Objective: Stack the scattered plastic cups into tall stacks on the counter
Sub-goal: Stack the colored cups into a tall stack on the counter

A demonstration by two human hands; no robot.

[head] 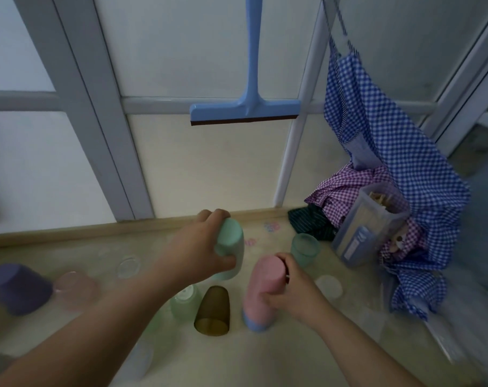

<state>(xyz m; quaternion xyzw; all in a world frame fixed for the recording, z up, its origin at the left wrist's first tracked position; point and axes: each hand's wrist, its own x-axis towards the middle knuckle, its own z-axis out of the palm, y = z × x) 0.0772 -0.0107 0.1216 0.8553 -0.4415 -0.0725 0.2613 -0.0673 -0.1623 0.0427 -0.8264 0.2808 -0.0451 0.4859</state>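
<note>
Hands: left (206,247) grips mint cup (230,241) | right (296,286) grips pink stack (262,286)

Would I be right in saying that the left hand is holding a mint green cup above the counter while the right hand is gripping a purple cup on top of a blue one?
Not quite. The head view shows the right hand gripping a pink cup, not a purple one, sitting over the blue cup. The rest holds: the left hand holds the mint green cup above the counter.

I see a mint cup (229,247) held upside down above the counter (265,356), a pink cup (262,286) inverted over a blue one (258,325), a brown cup (212,311) (upside down) beside them, others scattered
</note>
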